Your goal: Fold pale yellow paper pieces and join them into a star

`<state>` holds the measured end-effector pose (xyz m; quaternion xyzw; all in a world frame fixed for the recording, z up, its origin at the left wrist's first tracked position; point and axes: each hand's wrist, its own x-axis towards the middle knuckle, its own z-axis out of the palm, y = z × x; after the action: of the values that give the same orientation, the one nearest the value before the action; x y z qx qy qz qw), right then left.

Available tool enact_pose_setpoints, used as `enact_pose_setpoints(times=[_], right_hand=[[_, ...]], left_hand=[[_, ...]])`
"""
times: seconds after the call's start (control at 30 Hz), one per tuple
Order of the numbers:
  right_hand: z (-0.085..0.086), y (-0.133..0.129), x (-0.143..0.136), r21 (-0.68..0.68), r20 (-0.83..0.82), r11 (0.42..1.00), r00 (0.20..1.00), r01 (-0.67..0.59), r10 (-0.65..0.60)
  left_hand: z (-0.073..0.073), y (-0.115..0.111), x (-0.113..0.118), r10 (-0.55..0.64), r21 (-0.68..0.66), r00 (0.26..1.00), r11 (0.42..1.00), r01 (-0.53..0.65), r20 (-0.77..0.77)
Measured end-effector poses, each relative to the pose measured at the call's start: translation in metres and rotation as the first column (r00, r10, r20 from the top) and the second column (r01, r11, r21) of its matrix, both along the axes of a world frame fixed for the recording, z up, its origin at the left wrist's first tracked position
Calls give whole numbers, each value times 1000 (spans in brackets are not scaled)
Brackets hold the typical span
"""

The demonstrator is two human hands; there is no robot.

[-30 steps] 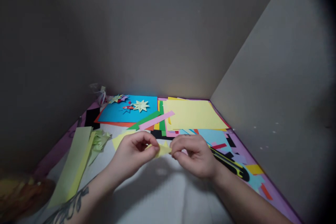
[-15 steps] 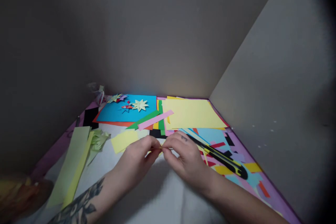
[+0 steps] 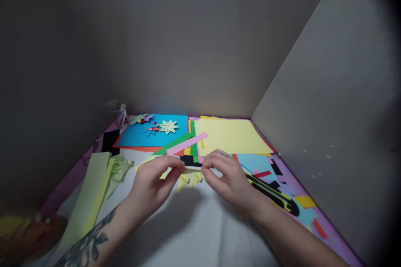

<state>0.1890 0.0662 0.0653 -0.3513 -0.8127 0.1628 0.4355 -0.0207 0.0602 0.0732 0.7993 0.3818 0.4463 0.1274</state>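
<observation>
A small pale yellow paper piece [image 3: 193, 170] is stretched between my two hands above the white surface. My left hand [image 3: 156, 179] pinches its left end, and my right hand [image 3: 227, 179] pinches its right end. Just below it lie small folded yellow pieces [image 3: 189, 180]. Under and behind my left hand is a yellow sheet [image 3: 144, 164], partly covered. Folded pale green pieces [image 3: 118, 170] rest beside long green-yellow strips [image 3: 86, 194] on the left.
Paper stars [image 3: 168, 127] lie on a blue sheet [image 3: 134, 135] at the back left. A cream sheet stack [image 3: 232, 135] is at the back right. Right of my right hand lies a black and yellow cutter [image 3: 272, 192] among coloured scraps. Walls rise behind and to the right.
My hands have moved apart, and the paper between them now shows as a wider strip. The small folded yellow pieces below have come into clearer view.
</observation>
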Motion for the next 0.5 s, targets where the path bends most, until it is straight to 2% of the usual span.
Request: enact_pose_setpoints(times=[0.17,0.37,0.5], right_hand=[[6,7,10,-49,-47,995,995,87,-90],[-4,-10,-9,124,-30,989,997,77,-74],[-8,-15,-16,129,47,991,998,46,-52]], left_hand=[[7,5,-6,168,-115,980,981,-156,104],[-7,-4,10,37,-30,999,999,-38,-40],[-15,-7,14,-31,-40,995,999,27,-96]])
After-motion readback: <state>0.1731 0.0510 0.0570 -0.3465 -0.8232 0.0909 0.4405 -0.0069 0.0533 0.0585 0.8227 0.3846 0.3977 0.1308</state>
